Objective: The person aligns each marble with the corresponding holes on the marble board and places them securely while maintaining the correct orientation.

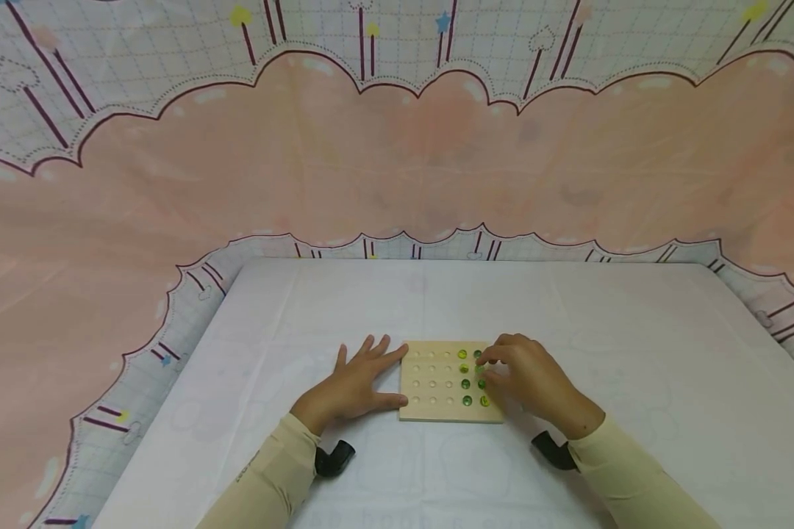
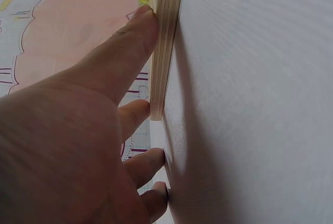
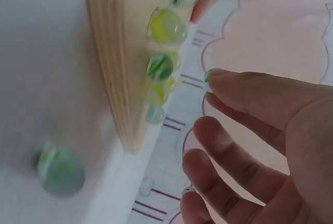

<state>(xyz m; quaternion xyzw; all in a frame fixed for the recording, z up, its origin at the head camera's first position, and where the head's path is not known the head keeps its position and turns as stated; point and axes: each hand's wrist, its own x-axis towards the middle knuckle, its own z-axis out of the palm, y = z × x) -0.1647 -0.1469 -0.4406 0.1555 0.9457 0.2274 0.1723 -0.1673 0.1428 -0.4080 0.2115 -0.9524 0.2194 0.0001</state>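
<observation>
A pale wooden board (image 1: 433,420) with rows of round dimples lies on the table. Green and yellow glass marbles (image 1: 466,384) sit in its two right columns. My left hand (image 1: 351,386) is spread flat at the board's left side, thumb and index finger touching its edge. Over the right column, my right hand (image 1: 532,378) pinches a green marble (image 3: 207,80) between thumb and index fingertips, apart from the board in the right wrist view. Its other fingers are loosely bent. Another marble (image 3: 61,171), blurred, lies on the table beside the board's right end.
A white cloth covers the table (image 1: 317,294). Beyond its far edge hangs a peach and white patterned cloth (image 1: 397,162). A dark wrist device (image 1: 334,460) shows at the left sleeve and a similar device (image 1: 554,450) at the right one.
</observation>
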